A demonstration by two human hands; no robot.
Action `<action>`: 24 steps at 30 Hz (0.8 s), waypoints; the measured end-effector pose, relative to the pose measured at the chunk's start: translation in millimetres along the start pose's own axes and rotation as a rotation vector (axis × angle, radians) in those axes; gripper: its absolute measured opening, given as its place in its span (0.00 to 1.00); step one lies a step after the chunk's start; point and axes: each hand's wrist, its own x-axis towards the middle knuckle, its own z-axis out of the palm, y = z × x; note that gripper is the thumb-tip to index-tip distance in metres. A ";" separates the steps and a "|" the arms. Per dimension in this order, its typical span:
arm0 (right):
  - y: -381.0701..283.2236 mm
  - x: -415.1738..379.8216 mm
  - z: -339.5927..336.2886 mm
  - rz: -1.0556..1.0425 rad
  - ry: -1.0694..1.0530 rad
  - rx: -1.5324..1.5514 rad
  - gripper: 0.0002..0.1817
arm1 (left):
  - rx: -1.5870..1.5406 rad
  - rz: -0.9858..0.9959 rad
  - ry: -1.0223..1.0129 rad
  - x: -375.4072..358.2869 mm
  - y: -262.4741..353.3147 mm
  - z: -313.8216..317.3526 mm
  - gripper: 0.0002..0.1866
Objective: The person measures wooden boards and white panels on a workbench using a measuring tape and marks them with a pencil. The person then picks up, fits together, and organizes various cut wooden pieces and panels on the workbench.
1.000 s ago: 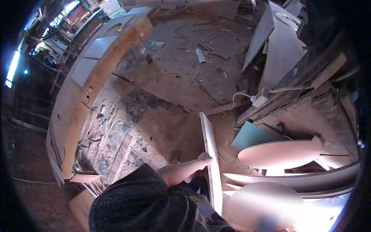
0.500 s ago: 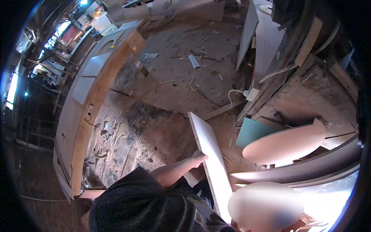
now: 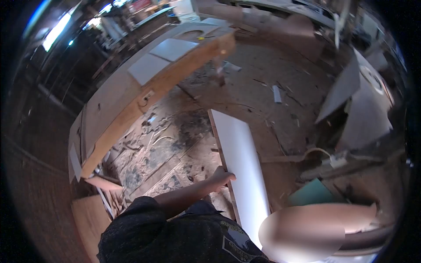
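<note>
A long white board [image 3: 243, 162] slants from mid-view down towards my dark shirt at the bottom. My left hand [image 3: 221, 177] is closed round its left edge, with the thumb on the white face. The board's lower end reaches a blurred oval patch, which hides what lies behind it. My right hand does not show. To the right of the board, a green panel [image 3: 312, 193] lies low, beside a rounded pale piece [image 3: 362, 215] partly covered by the blur.
A long wooden workbench [image 3: 116, 94] with white panels [image 3: 173, 49] on top runs along the left. Scraps and offcuts litter the floor [image 3: 188, 144]. Pale boards [image 3: 368, 107] lean at the right. A wooden sheet [image 3: 92, 223] stands at the lower left.
The view has swung left, so the bench and floor sit further right and the green panel lower. The board stays in my left hand and looks slightly more raised.
</note>
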 end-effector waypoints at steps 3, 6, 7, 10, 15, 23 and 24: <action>-66.8 -4.0 27.3 -0.044 -0.010 0.120 0.25 | -0.112 0.104 0.039 3.9 18.2 -97.7 0.24; -140.0 -19.9 61.0 -0.069 -0.079 0.275 0.26 | -0.250 0.305 0.021 -30.2 52.9 -200.7 0.27; -163.0 -25.8 72.7 -0.071 -0.103 0.333 0.26 | -0.308 0.357 0.047 -37.0 57.6 -233.4 0.27; -230.8 -38.0 96.2 -0.078 -0.171 0.475 0.26 | -0.560 0.469 0.074 -58.8 64.0 -327.0 0.29; -380.0 -17.4 90.2 -0.246 -0.140 0.234 0.33 | -0.676 0.650 0.273 -73.0 64.4 -425.5 0.25; -622.1 93.5 166.7 -0.677 0.029 -0.044 0.38 | -1.031 0.778 0.213 25.4 85.8 -542.8 0.31; -655.2 105.5 183.5 -0.669 -0.015 0.013 0.37 | -1.058 0.788 0.244 41.7 95.5 -553.3 0.31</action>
